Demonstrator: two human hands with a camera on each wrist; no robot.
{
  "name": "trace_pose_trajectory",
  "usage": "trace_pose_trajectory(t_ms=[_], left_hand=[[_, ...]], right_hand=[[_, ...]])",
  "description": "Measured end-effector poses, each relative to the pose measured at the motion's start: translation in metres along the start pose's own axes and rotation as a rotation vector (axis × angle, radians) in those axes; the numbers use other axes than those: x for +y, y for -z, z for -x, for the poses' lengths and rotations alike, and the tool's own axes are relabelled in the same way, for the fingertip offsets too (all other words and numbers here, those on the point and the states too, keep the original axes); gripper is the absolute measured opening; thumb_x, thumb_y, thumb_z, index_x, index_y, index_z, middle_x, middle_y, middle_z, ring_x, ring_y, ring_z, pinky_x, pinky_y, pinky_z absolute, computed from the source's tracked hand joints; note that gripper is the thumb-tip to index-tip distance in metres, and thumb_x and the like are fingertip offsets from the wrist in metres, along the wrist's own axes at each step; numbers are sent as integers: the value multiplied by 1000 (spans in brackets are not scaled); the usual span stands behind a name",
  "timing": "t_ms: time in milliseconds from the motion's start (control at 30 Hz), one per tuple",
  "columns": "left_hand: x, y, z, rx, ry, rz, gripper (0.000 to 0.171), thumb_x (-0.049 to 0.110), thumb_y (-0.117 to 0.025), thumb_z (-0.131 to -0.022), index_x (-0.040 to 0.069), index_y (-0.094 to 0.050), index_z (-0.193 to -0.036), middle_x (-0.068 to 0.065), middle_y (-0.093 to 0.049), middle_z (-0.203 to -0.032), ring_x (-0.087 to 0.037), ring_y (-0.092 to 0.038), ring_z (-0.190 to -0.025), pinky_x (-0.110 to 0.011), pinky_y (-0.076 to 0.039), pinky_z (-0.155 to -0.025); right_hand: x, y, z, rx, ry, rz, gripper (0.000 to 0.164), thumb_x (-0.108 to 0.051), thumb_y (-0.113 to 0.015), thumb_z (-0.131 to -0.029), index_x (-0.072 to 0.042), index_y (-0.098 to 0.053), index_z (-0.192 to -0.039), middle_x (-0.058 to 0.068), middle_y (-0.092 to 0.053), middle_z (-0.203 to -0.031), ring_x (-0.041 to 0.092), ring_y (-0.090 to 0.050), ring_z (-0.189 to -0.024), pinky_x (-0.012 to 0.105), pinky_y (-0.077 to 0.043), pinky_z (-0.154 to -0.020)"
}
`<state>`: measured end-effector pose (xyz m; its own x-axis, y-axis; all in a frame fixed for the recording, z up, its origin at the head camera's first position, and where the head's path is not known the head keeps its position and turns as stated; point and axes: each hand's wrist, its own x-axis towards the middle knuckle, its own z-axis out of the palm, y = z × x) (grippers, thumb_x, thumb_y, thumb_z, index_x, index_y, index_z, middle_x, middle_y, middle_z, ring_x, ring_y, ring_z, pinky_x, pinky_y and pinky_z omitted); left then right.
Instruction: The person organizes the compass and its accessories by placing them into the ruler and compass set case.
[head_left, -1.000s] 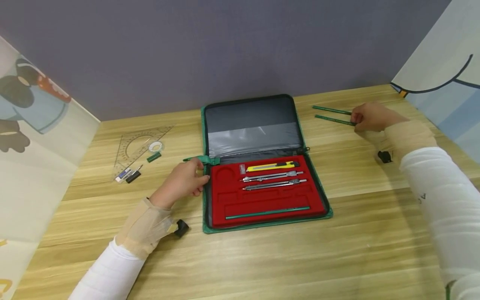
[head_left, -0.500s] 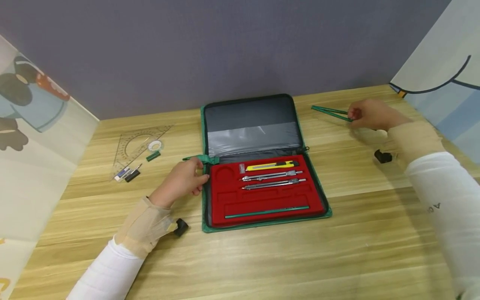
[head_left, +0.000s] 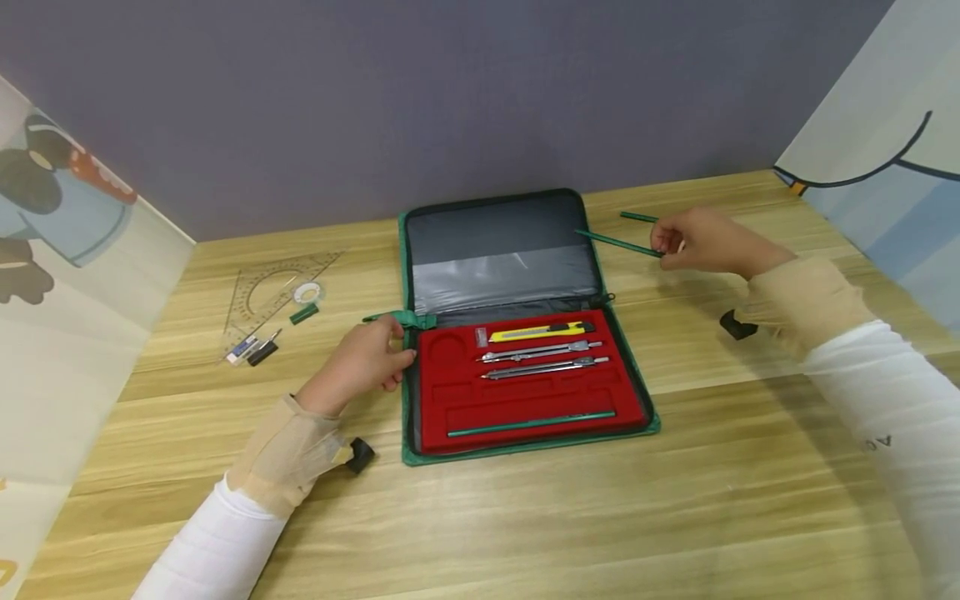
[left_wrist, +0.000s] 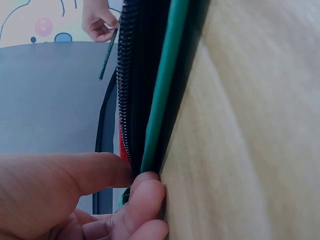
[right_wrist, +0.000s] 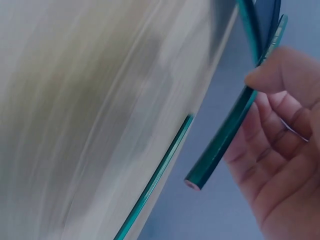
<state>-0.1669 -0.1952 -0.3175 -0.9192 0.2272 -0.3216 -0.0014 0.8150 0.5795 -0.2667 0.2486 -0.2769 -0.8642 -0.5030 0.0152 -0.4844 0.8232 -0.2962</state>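
Pencil pinched by right hand, flat end clear only in right wrist view, left hand gripping case edge

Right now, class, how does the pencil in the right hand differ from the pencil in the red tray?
The right hand pinches the held pencil, while the tray pencil lies untouched in the red tray. In the head view, the held pencil slants down to the right, but the tray pencil slants slightly up to the right. Both are slim, straight and green.
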Motion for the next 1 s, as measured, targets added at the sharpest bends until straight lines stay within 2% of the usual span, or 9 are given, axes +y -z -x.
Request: trace_pose_trajectory(t_ms=[400, 633, 767, 1000], left_hand=[[-1, 0, 1, -3, -6, 2, 36, 14, -57, -93, -5, -44, -119, -7, -64, -65, -14, -61, -51, -27, -53, -52], [0, 0, 2, -1, -5, 3, 35, 14, -57, -93, -5, -44, -119, -8, -64, -65, -14, -61, -51, -27, -53, -52], [1, 0, 3, -2, -5, -2, 35, 14, -57, -93, -5, -44, -119, -7, -64, -65, -14, -61, -51, -27, -53, -52], [1, 1, 3, -2, -3, -1, 35, 14, -57, -93, -5, -44, -119, -7, -64, -64, -14, -61, -51, -27, -53, -52]], right_hand=[[-57, -22, 1, -88, 130, -110, 19, 7, -64, -72, -9, -58, -80, -1, -58, -76, 12, -56, -72, 28, -47, -63], [-83, -37, 7, -188, 183, -222, 17, 6, -62, -74, -9, -58, -82, -1, -57, -77, 13, -53, -71, 26, -47, -63], [-97, -44, 11, -224, 249, -268, 18, 7, -63, -75, -8, -60, -84, 0, -60, -79, 12, -53, -71, 25, -48, -63], [-123, -56, 18, -285, 293, -276, 18, 4, -63, -77, -11, -63, -86, -3, -61, -80, 9, -54, -72, 26, -49, -65]])
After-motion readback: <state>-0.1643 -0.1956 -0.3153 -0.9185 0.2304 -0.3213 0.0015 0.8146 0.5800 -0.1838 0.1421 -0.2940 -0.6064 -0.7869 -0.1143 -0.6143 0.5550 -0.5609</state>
